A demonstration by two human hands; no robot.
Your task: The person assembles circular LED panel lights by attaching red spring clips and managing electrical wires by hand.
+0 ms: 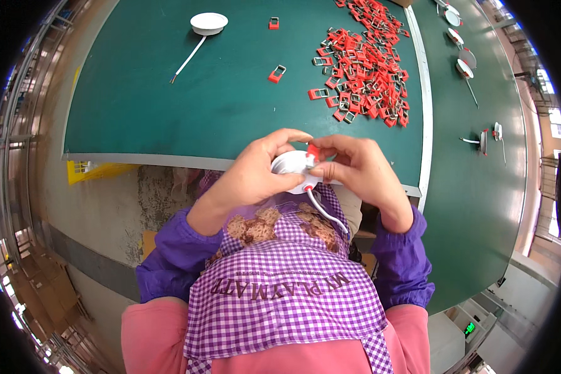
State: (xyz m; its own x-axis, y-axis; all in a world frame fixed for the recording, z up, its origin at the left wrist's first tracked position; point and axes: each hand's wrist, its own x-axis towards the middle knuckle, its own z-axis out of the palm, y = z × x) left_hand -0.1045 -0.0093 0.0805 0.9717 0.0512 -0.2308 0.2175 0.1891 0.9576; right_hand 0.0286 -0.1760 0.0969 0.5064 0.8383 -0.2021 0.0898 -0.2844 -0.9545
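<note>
Just past the near edge of the green table (168, 112), my left hand (255, 168) grips a round white downlight (290, 163) by its side, fingers and thumb around it. A white cable (324, 209) hangs from the light over my apron, coming out by a red grommet. My right hand (358, 168) is closed on a red spring clip (313, 151), pinched between thumb and fingers against the light's rim. Whether the clip is attached to the light is hidden by my fingers.
A large pile of red clips with metal loops (368, 68) covers the table's right part. Two loose clips, one a red clip (277, 74), lie left of it. Another white downlight (209, 23) sits at the back. Several lights (465, 68) stand on the right-hand green surface.
</note>
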